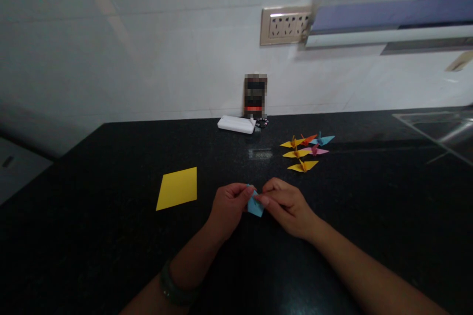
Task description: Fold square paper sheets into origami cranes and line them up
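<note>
A small folded piece of blue paper (254,204) is held between both hands just above the black countertop (92,236). My left hand (229,206) pinches its left side with curled fingers. My right hand (288,204) pinches its right edge with thumb and forefinger. A flat yellow paper square (178,187) lies on the counter to the left of my hands. Several finished paper cranes (306,151) in yellow, orange, pink and blue sit behind my right hand.
A white box-like device (236,124) and a small dark object (255,94) stand at the back by the white wall. A wall socket plate (284,24) is above them. A sink edge (436,128) shows at the far right.
</note>
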`<state>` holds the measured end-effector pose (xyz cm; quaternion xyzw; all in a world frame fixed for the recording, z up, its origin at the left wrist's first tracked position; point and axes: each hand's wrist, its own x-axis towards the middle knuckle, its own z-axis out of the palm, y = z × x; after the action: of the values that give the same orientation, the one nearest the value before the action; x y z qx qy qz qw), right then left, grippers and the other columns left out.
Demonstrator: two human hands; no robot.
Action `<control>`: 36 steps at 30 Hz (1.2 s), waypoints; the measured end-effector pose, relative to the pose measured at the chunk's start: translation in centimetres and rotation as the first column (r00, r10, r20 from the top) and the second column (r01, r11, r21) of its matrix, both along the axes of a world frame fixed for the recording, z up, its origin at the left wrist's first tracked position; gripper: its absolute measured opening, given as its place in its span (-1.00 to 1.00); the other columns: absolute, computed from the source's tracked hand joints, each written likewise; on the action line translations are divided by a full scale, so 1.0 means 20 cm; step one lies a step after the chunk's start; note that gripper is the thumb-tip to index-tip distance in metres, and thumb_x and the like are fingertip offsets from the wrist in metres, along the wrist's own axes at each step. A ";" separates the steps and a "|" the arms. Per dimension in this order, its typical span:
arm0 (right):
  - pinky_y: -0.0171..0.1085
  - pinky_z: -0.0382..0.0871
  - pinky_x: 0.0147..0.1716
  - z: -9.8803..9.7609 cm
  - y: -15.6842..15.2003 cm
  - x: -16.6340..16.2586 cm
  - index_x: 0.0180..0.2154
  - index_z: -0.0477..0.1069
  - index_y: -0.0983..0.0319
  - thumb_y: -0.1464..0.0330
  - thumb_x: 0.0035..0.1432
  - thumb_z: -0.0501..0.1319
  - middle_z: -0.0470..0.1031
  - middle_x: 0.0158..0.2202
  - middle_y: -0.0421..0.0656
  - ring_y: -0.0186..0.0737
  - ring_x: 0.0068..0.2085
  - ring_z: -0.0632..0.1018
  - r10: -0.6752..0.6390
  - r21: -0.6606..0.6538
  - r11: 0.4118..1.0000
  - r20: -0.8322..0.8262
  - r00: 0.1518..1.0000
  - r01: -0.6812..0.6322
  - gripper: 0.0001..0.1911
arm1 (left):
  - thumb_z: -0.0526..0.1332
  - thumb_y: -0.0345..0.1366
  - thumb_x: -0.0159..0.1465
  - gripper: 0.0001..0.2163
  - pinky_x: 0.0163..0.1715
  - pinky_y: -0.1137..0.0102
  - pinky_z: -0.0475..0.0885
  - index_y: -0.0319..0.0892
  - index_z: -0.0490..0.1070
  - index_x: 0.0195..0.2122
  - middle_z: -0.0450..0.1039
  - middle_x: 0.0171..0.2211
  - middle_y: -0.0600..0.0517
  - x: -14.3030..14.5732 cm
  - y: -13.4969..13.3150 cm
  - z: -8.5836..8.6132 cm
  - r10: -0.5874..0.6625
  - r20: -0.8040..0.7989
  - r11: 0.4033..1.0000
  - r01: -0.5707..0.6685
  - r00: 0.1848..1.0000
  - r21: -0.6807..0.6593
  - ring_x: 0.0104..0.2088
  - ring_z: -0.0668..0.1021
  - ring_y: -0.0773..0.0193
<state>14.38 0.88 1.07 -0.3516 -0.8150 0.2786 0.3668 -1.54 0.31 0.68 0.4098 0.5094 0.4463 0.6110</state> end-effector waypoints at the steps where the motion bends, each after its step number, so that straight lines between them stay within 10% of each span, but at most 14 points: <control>1: -0.35 0.25 -0.44 -0.01 0.00 -0.01 -0.44 0.39 0.27 0.31 0.19 -0.02 0.31 -0.47 -0.17 -0.35 -0.42 0.37 -0.068 -0.103 0.993 -0.069 0.995 0.060 -0.71 | 0.25 -0.21 0.03 -0.81 -0.55 0.49 0.30 -0.26 0.47 -0.50 0.41 -0.62 0.08 0.00 0.00 0.00 0.004 -0.042 1.000 -0.003 0.999 0.026 -0.59 0.40 0.41; 6: -0.42 0.16 -0.59 -0.06 0.00 -0.04 -0.43 0.31 0.27 0.14 0.09 0.08 0.27 -0.56 -0.25 -0.41 -0.54 0.31 -0.184 -0.501 0.857 -0.086 0.979 0.117 -0.69 | 0.21 -0.21 0.07 -0.82 -0.49 0.47 0.29 -0.22 0.49 -0.48 0.43 -0.57 0.07 -0.01 0.00 0.00 0.026 -0.174 0.988 0.001 0.984 0.156 -0.52 0.41 0.37; 12: -0.42 0.09 -0.60 -0.08 -0.01 -0.07 -0.56 0.28 0.28 0.18 0.03 0.15 0.19 -0.61 -0.29 -0.44 -0.56 0.22 -0.114 -0.470 0.878 -0.022 0.993 0.090 -0.70 | 0.20 -0.26 0.07 -0.85 -0.38 0.44 0.31 -0.21 0.49 -0.52 0.41 -0.51 0.04 -0.01 0.00 -0.01 0.070 -0.314 0.939 0.044 0.947 0.342 -0.43 0.44 0.32; 23: -0.42 0.09 -0.67 -0.04 -0.01 -0.06 -0.59 0.32 0.28 0.14 -0.05 0.18 0.22 -0.69 -0.30 -0.46 -0.66 0.23 -0.097 -0.742 0.665 -0.194 0.976 -0.082 -0.67 | 0.20 -0.16 0.06 -0.77 -0.51 0.46 0.28 -0.24 0.43 -0.55 0.37 -0.63 0.09 0.01 -0.02 0.00 0.014 -0.024 0.999 -0.013 1.000 0.048 -0.58 0.39 0.38; 36: -0.42 0.00 -0.68 -0.03 -0.01 -0.06 -0.61 0.33 0.29 0.22 -0.05 0.19 0.22 -0.72 -0.30 -0.48 -0.67 0.19 -0.079 -0.736 0.672 -0.175 0.981 -0.077 -0.72 | 0.16 -0.02 0.05 -0.62 -0.61 0.48 0.23 -0.24 0.34 -0.69 0.27 -0.74 0.12 0.01 -0.01 0.00 0.001 0.066 1.000 0.000 0.998 -0.022 -0.68 0.31 0.43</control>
<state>13.18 0.66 0.52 -0.4418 -0.5927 0.6170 0.2699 -1.33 0.18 0.77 0.3878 0.4940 0.4541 0.6320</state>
